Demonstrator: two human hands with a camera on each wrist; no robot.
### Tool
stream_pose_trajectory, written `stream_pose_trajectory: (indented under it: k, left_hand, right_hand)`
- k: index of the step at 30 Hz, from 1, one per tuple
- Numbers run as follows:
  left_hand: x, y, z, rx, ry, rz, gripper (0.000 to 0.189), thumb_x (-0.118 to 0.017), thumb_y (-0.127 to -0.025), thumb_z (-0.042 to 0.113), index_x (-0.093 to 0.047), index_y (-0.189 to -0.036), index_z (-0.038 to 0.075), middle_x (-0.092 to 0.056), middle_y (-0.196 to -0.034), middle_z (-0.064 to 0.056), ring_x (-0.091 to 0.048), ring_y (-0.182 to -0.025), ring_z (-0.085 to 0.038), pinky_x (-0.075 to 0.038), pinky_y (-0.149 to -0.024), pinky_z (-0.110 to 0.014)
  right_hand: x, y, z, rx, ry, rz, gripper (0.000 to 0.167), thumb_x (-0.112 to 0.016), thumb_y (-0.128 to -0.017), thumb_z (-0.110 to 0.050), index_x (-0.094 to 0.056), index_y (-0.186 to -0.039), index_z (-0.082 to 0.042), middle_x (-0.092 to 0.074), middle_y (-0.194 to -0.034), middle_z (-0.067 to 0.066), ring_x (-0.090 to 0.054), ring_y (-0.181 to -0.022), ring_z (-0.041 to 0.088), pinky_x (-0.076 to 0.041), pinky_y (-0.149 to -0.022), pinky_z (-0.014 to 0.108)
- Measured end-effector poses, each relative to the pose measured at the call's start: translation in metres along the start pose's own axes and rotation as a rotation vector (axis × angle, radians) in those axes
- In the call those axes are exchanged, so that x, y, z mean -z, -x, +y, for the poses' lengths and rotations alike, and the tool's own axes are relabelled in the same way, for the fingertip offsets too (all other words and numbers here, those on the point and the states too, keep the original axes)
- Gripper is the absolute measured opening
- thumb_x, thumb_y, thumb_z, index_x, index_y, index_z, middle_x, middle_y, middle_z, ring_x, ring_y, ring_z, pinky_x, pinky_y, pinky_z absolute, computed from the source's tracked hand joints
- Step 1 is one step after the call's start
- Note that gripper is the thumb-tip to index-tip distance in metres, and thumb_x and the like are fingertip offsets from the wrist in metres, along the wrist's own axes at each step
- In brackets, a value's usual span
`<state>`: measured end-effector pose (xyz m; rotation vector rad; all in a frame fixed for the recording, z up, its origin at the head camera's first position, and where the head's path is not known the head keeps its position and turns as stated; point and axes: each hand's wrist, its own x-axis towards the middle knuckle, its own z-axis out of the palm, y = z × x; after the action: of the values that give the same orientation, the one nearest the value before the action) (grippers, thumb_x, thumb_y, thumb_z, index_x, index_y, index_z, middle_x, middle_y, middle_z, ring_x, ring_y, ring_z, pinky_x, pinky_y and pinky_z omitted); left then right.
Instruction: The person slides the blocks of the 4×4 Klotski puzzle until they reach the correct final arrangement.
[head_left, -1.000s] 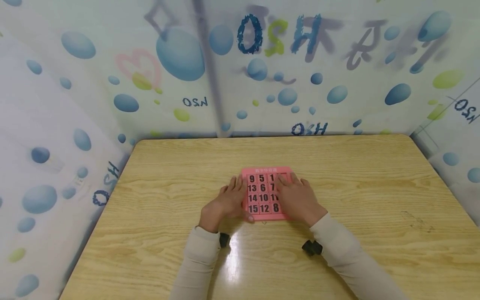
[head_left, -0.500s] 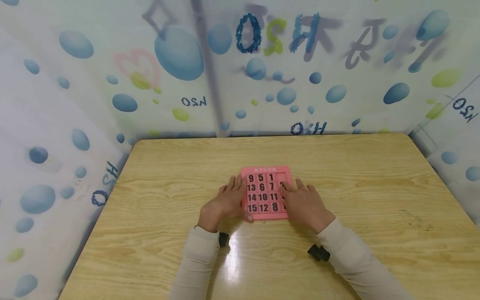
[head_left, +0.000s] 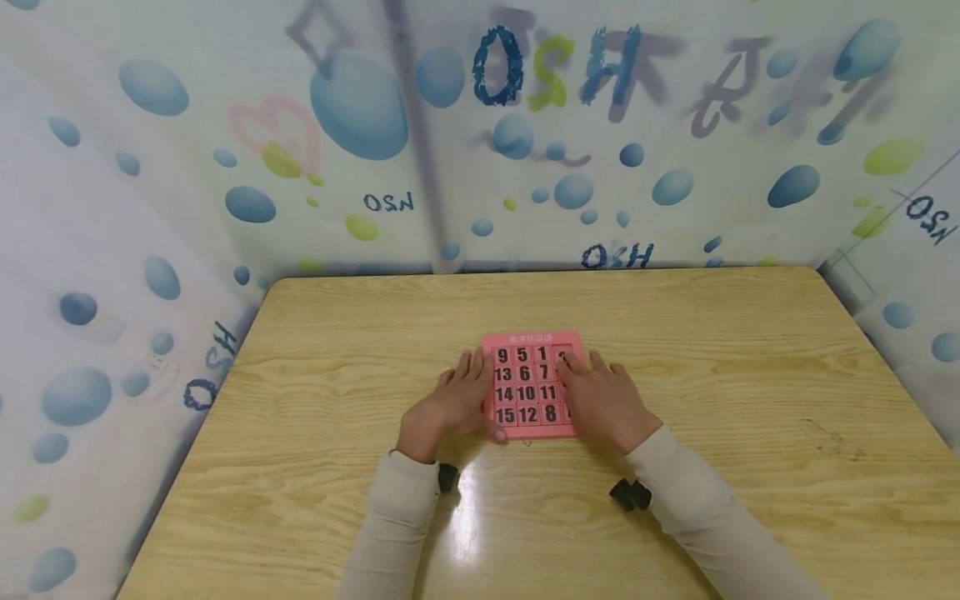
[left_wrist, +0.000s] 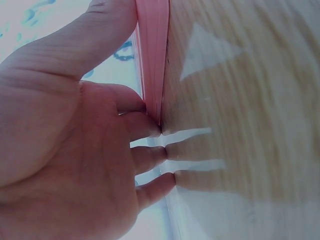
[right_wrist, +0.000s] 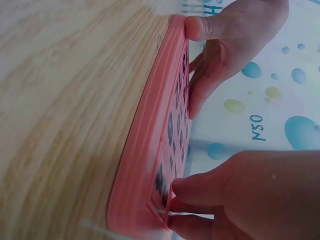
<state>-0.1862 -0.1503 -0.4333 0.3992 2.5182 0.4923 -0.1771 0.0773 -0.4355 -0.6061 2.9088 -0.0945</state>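
A pink sliding number puzzle (head_left: pixel 527 384) lies flat on the wooden table (head_left: pixel 720 358). Along its left edge, my left hand (head_left: pixel 453 403) rests with straight fingers; its thumb touches the frame's near left corner. In the left wrist view those fingers reach down to the tabletop beside the pink frame (left_wrist: pixel 154 55). My right hand (head_left: pixel 603 402) lies over the puzzle's right column, thumb and fingertips touching near a partly covered tile (head_left: pixel 562 356) at the top right. Most of that column is hidden beneath it. From the right wrist view, the thumb (right_wrist: pixel 197 186) presses on the puzzle face.
Behind the table stands a pale wall (head_left: pixel 480 183) printed with blue and green drops and letters. Dark wrist devices (head_left: pixel 630 495) sit under both cuffs. A bright reflection falls on the tabletop between the forearms.
My right hand drew back toward the near right, then came forward again. A tile now shows in the top right slot, which was bare half a second ago. My left hand stays put.
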Motion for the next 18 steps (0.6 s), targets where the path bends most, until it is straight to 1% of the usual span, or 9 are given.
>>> stream_pose_trajectory:
  k: [5,8,11,18]
  left_hand:
    - [0.0004,0.0007,0.0000,0.002,-0.002,-0.008,0.126,-0.083,-0.076,0.045,0.004,-0.159,0.005,0.010,-0.165,-0.012,0.011,-0.153,-0.029,-0.006,-0.124,-0.049]
    - [0.0002,0.0004,-0.0002,0.000,-0.009,-0.009,0.126,-0.083,-0.076,0.045,0.003,-0.159,0.005,0.010,-0.166,-0.013,0.010,-0.153,-0.030,-0.006,-0.124,-0.049]
    - [0.0001,-0.0004,0.0000,0.001,-0.013,-0.009,0.126,-0.083,-0.076,0.045,0.003,-0.159,0.004,0.010,-0.165,-0.013,0.010,-0.153,-0.030,-0.006,-0.124,-0.049]
    - [0.0004,0.0004,0.0006,0.004,-0.005,-0.008,0.126,-0.083,-0.076,0.045,0.004,-0.159,0.005,0.011,-0.165,-0.012,0.011,-0.153,-0.029,-0.005,-0.124,-0.049]
  right_hand:
    - [0.0001,-0.0050,0.0020,0.002,0.003,0.014,0.044,-0.047,-0.104,-0.021,-0.051,-0.144,-0.004,-0.049,-0.150,0.014,-0.043,-0.136,0.046,-0.043,-0.102,0.063]
    - [-0.0006,-0.0072,0.0037,0.007,0.010,0.033,0.044,-0.048,-0.104,-0.023,-0.053,-0.143,-0.005,-0.050,-0.148,0.014,-0.045,-0.135,0.046,-0.045,-0.100,0.062]
    - [-0.0003,-0.0091,0.0047,0.009,0.019,0.035,0.044,-0.049,-0.103,-0.023,-0.053,-0.143,-0.005,-0.051,-0.148,0.014,-0.045,-0.135,0.046,-0.045,-0.099,0.062]
    - [0.0009,-0.0098,0.0069,0.006,0.016,0.010,0.047,-0.052,-0.103,-0.026,-0.050,-0.146,-0.007,-0.047,-0.151,0.013,-0.039,-0.139,0.046,-0.041,-0.104,0.063]
